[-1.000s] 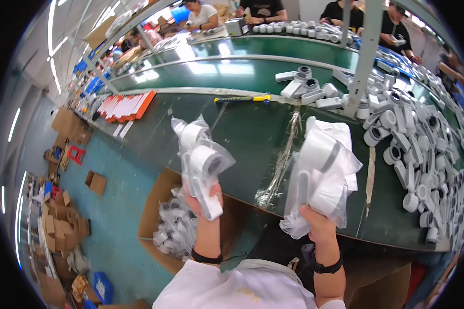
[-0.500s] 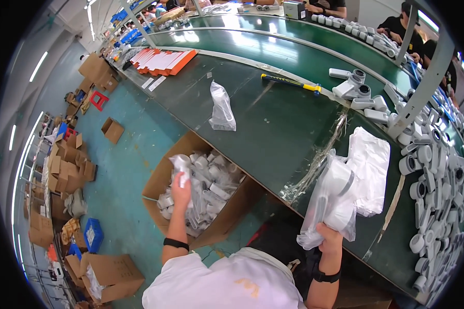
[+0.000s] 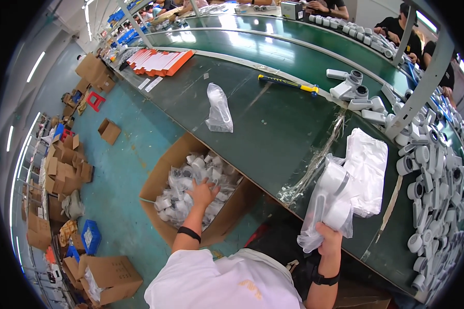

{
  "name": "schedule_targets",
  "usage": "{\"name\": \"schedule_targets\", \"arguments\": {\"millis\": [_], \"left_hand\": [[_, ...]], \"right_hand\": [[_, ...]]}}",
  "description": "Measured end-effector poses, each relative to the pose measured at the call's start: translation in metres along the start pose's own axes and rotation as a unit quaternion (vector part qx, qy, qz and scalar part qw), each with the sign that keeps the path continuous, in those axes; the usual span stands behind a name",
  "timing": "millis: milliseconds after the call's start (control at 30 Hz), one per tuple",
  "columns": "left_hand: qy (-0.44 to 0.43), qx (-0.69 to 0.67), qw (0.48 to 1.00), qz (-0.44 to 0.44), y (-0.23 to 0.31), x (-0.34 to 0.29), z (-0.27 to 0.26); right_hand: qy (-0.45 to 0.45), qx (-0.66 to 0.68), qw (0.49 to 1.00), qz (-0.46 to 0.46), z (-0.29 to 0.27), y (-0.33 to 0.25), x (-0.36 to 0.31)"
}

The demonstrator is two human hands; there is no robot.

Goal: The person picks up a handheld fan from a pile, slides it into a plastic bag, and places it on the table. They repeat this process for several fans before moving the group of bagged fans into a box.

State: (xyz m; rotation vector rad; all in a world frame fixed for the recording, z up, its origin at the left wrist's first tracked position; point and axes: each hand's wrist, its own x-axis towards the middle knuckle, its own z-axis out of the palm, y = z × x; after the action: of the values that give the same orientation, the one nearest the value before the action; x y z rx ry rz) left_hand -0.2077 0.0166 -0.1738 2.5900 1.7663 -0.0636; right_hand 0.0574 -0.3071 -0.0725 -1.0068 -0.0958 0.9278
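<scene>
Over a large cardboard box (image 3: 159, 167), my left hand (image 3: 203, 194) is open with its fingers spread. It is against the top of a heap of white plastic parts in clear bags (image 3: 179, 198); how firmly it touches them I cannot tell. My right hand (image 3: 329, 239) is closed around the lower end of clear bags holding white round-headed parts with handles (image 3: 331, 188), at the table's front edge. Beside these lies a stack of white plastic bags (image 3: 367, 167). Farther back, a single bagged white part (image 3: 219, 109) stands on the dark green table (image 3: 263, 139).
A yellow-and-black hammer (image 3: 288, 84) lies near the conveyor belt (image 3: 232, 38). Loose white-and-grey parts (image 3: 433, 190) crowd the right side. Orange-and-white flat cartons (image 3: 160, 62) lie far left. Cardboard boxes (image 3: 108, 278) and a red stool (image 3: 95, 101) stand on the floor. People work across the belt.
My left hand has let go of the bagged white part it held over the box and moved right and down onto the heap, fingers spreading. My right hand keeps its hold.
</scene>
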Motion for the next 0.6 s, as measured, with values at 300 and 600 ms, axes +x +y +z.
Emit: {"name": "schedule_targets", "arguments": {"millis": [300,600], "left_hand": [[-0.219,-0.664,0.691,0.182,0.11,-0.068,-0.132],[-0.323,-0.798,0.446,0.245,0.186,-0.112,-0.106]], "right_hand": [[0.016,-0.07,0.994,-0.085,0.054,0.0,-0.011],[-0.06,-0.246,0.947,-0.199,0.085,-0.004,-0.022]]}}
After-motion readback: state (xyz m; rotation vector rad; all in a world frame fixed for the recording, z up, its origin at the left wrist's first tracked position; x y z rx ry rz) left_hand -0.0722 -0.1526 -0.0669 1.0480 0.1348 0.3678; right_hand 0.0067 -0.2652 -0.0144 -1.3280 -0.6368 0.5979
